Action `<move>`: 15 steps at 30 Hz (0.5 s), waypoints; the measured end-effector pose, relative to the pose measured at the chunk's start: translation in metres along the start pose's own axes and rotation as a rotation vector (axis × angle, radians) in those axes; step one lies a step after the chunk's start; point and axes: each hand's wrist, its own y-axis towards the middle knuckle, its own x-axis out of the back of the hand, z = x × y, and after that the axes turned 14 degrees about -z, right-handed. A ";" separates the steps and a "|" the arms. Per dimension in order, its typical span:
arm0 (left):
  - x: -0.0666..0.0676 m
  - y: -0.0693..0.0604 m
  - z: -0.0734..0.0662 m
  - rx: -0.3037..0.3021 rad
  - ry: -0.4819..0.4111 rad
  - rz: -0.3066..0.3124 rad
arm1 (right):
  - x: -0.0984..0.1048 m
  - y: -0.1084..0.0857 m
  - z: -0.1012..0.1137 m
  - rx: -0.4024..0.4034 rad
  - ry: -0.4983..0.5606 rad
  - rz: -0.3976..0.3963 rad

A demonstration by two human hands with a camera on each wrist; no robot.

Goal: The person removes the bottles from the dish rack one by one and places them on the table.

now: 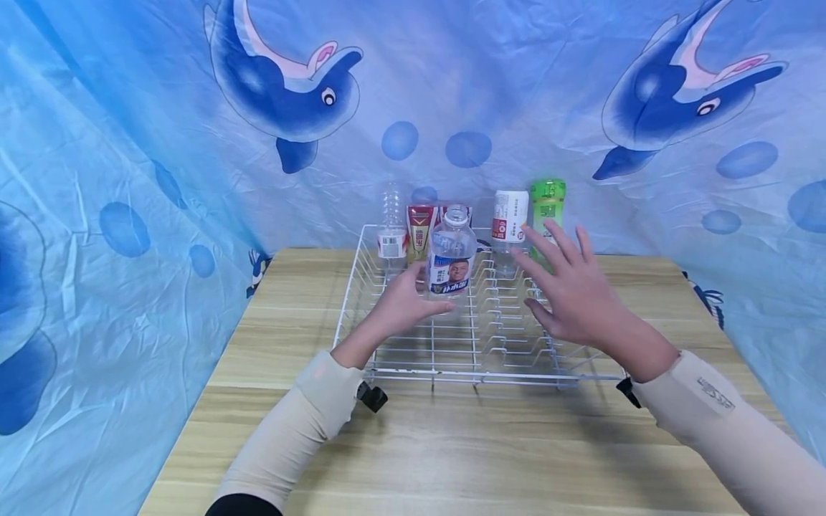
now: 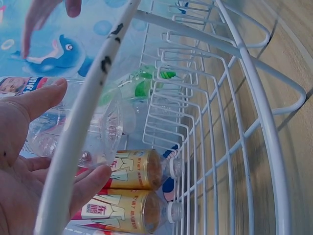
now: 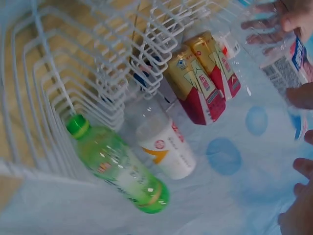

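In the head view my left hand (image 1: 405,304) grips a clear bottle (image 1: 452,261) with a blue label, neck upward, above the wire rack (image 1: 452,376). Its thumb and fingers lie around the bottle (image 2: 73,120) in the left wrist view, where the left hand (image 2: 24,171) shows behind the rack's rim. My right hand (image 1: 574,297) hangs over the rack's right part, fingers spread, holding nothing. Nearest to it are a white-labelled bottle (image 1: 510,218) and a green bottle (image 1: 548,208), cap end down (image 3: 78,126). The right hand (image 3: 301,205) is partly cut off in the right wrist view.
Along the rack's back stand another clear bottle (image 1: 391,240) and two red-and-gold packages (image 1: 421,233). The rack rests on a wooden table (image 1: 452,444), with blue dolphin-print sheeting (image 1: 464,93) behind and at both sides.
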 end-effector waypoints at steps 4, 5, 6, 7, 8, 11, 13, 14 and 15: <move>0.001 0.000 0.000 0.004 -0.002 -0.004 | -0.001 -0.016 -0.002 -0.179 0.088 -0.011; 0.001 0.000 0.000 0.006 -0.003 -0.006 | -0.002 -0.020 -0.002 -0.219 0.110 -0.013; 0.001 -0.001 -0.001 0.009 -0.006 -0.007 | -0.002 -0.023 -0.002 -0.256 0.133 -0.016; 0.002 -0.001 -0.001 0.013 -0.008 -0.008 | -0.002 -0.027 -0.001 -0.289 0.157 -0.022; 0.002 -0.001 -0.001 0.015 -0.007 -0.009 | -0.002 -0.030 -0.001 -0.325 0.182 -0.024; 0.002 -0.001 -0.001 0.018 -0.008 -0.010 | -0.001 -0.038 -0.001 -0.433 0.252 -0.025; 0.002 -0.001 -0.001 0.019 -0.008 -0.010 | 0.000 -0.044 -0.001 -0.503 0.291 -0.020; 0.002 -0.002 -0.001 0.020 -0.011 -0.011 | 0.001 -0.048 0.000 -0.539 0.305 -0.014; 0.002 -0.002 -0.001 0.020 -0.014 -0.011 | 0.001 -0.051 0.000 -0.572 0.318 -0.009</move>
